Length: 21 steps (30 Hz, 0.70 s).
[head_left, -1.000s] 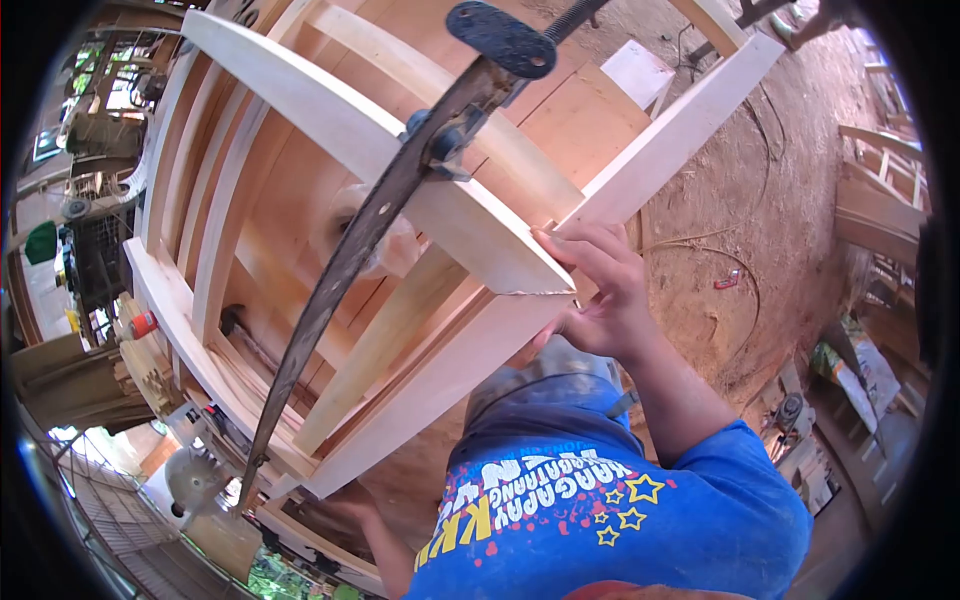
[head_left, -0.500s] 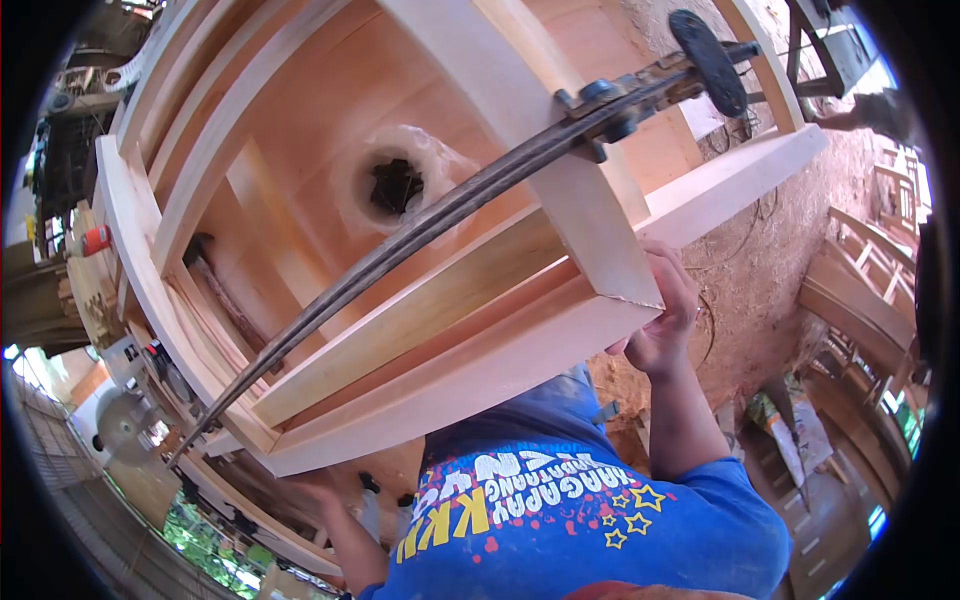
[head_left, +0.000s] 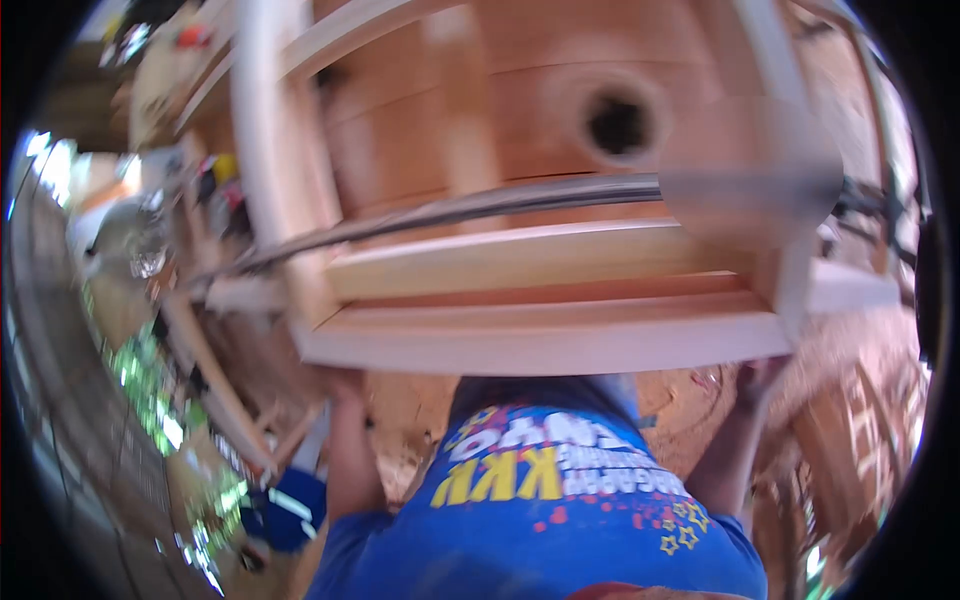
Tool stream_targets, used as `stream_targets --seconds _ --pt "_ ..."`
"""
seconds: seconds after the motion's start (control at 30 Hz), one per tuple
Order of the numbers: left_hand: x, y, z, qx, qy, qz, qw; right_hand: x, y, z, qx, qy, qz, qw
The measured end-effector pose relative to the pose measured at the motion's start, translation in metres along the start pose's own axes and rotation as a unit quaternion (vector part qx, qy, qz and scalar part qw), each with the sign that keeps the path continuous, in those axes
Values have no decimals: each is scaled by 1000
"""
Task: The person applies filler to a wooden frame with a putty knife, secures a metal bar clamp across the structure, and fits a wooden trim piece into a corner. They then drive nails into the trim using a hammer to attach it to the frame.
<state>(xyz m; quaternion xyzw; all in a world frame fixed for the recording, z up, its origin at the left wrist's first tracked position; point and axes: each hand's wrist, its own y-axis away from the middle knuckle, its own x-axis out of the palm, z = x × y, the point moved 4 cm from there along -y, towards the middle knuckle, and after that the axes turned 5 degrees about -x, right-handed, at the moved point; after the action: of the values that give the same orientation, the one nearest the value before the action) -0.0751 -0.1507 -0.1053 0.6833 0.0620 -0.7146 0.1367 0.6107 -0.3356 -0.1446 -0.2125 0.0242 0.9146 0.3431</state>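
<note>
A pale wooden frame (head_left: 550, 338) spans the view in front of my blue shirt, its broad front rail nearest me. A yellowish inner rail (head_left: 500, 258) runs behind that one. Lying across the frame is a long dark bar clamp (head_left: 480, 207), its right end blurred. My left hand (head_left: 345, 383) is at the lower left corner, holding the frame from below, with most fingers behind the wood. At the lower right corner my right hand (head_left: 765, 372) grips the frame, its fingers partly hidden and blurred. Beyond the rails shows a reddish-brown panel (head_left: 540, 95) with a dark round hole (head_left: 618, 122).
At the left stands a round metallic disc (head_left: 130, 235), blurred. Other wooden pieces (head_left: 225, 395) lie at the lower left near a dark blue object (head_left: 285, 510). More brown woodwork (head_left: 840, 450) stands at the right. Reddish ground (head_left: 680, 400) shows below the frame.
The frame and clamp have swung from a slant to nearly level in view. My left hand has come up to the frame's left corner; my right hand now appears farther right and lower.
</note>
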Motion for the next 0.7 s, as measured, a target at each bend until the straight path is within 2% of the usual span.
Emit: stream_targets --seconds 0.03,0.1,0.17,0.23,0.3,0.37,0.4,0.47,0.53,0.7 --pt "8 2 6 30 -78 -3 997 -6 -5 -10 1 1 1 1000" --pt "14 0 0 68 -92 -16 993 -24 -6 -45 3 -14 0 1000" --pt "-12 -13 -39 94 40 -32 994 -36 -12 -65 2 -5 4 1000" --pt "-19 -23 -52 162 59 -50 984 -33 -25 -49 7 54 17 998" --pt "-22 -32 -58 215 79 -68 971 -29 -35 -36 -29 215 49 975" --pt "-10 -38 -51 231 127 -27 964 -48 -40 -57 -36 239 79 967" --pt "-2 -42 -48 226 164 22 960 -50 -41 -54 -32 244 84 966" --pt "3 -50 -48 236 216 26 947 -53 -44 -49 -18 244 85 966" --pt "-34 -59 -79 262 246 -64 931 -45 -46 -32 2 236 74 969" --pt "-45 -65 -81 310 237 -59 919 -36 -50 -7 51 204 64 976"
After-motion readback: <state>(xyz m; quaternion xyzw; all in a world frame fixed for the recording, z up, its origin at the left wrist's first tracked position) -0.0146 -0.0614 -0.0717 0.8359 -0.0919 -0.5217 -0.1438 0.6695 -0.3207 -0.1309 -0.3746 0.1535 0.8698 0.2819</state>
